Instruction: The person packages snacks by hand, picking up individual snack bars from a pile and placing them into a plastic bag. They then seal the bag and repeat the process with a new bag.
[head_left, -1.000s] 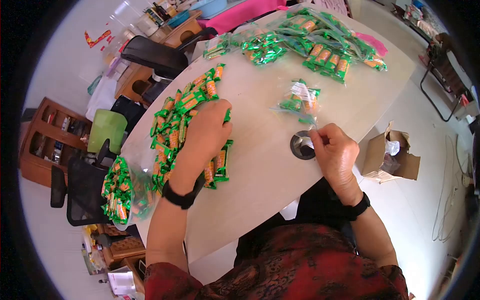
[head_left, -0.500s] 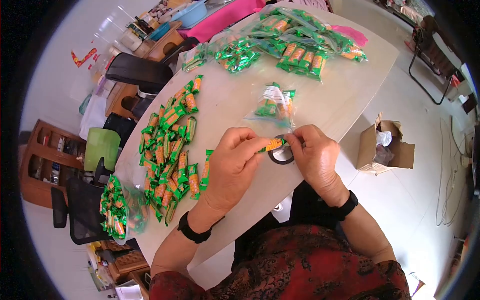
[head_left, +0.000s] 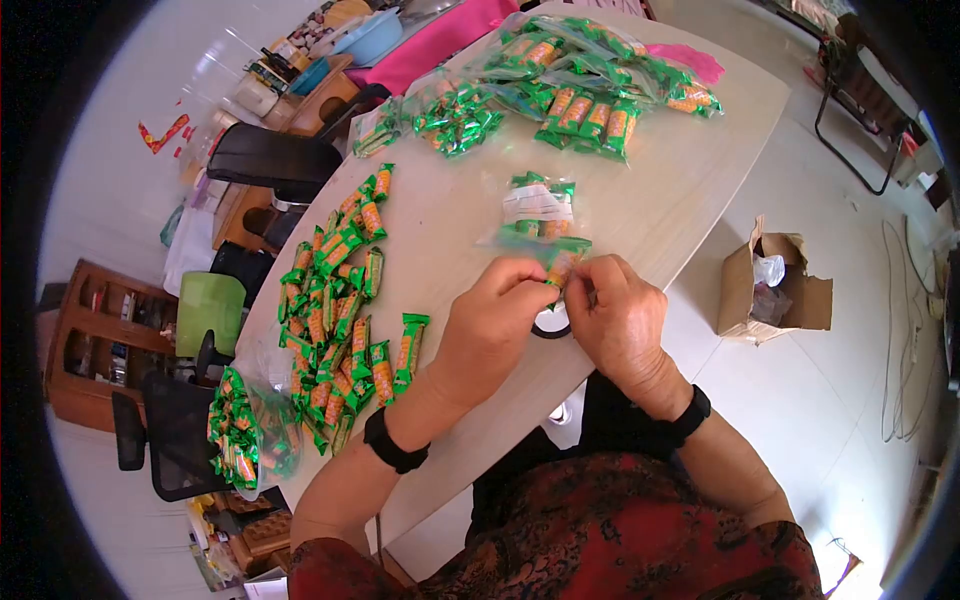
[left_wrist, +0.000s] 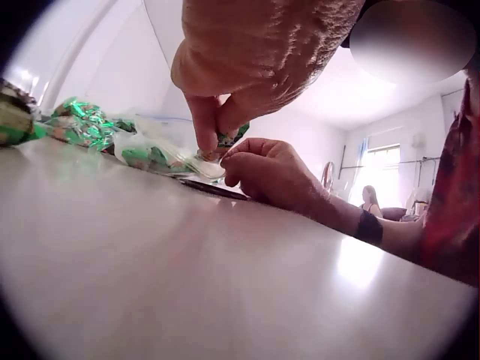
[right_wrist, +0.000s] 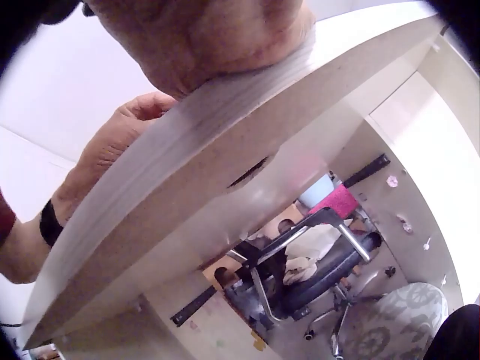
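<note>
My left hand (head_left: 492, 330) pinches a small green-and-orange snack packet (head_left: 568, 256) between thumb and fingers, at the mouth of a clear zip bag (head_left: 497, 232). Inside that bag lie several like packets, under a white printed label (head_left: 537, 205). Close beside the left hand, my right hand (head_left: 622, 322) has its thumb and fingertips pinched at the edge of the bag's mouth. In the left wrist view, the left hand (left_wrist: 259, 60) reaches down from above and the right hand (left_wrist: 274, 171) sits low by the tabletop. Under both hands is a dark ring (head_left: 552, 333), partly covered.
Loose snack packets (head_left: 325, 325) are heaped on the table's left, one packet (head_left: 410, 350) lying apart. A bulging bag of packets (head_left: 235, 430) sits at the left edge. Filled clear bags (head_left: 590, 115) are piled at the back. An opened cardboard box (head_left: 745, 295) stands on the floor at right.
My left hand has come from the heap over to the right hand, bringing a snack packet to the bag's mouth. The packet has turned from lying sideways to pointing into the bag.
</note>
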